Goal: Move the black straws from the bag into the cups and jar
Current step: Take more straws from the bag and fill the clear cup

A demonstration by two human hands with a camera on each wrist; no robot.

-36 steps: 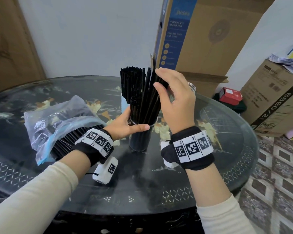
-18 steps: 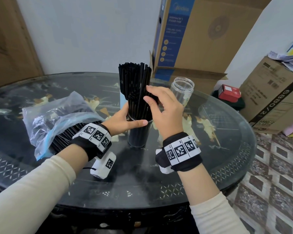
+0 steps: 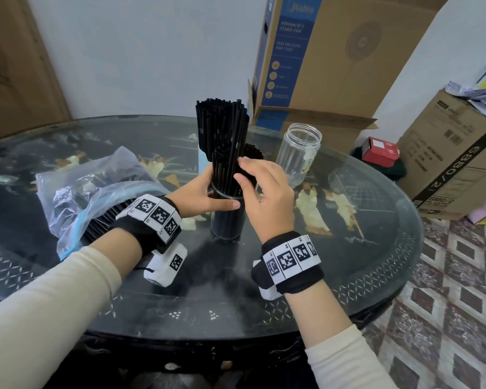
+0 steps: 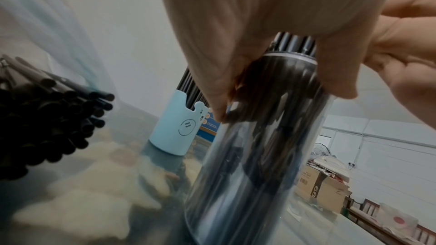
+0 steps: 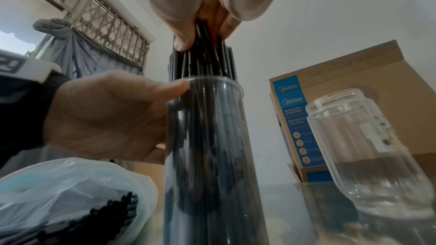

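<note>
The right hand [image 3: 267, 197] pinched thin black plastic straws [image 5: 207, 57] – light, bendy, likely slippery – near their tops; the left hand [image 3: 201, 195] wrapped the tall clear plastic cup [image 5: 207, 156].

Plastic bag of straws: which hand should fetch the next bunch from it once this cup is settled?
Probably the left. The left hand steadies the clear cup and lies nearest the plastic bag. The right hand pinches the straws in the cup and would have to cross over it.

Fan box [image 3: 334, 51] (cardboard), red box [image 3: 379, 151].
</note>
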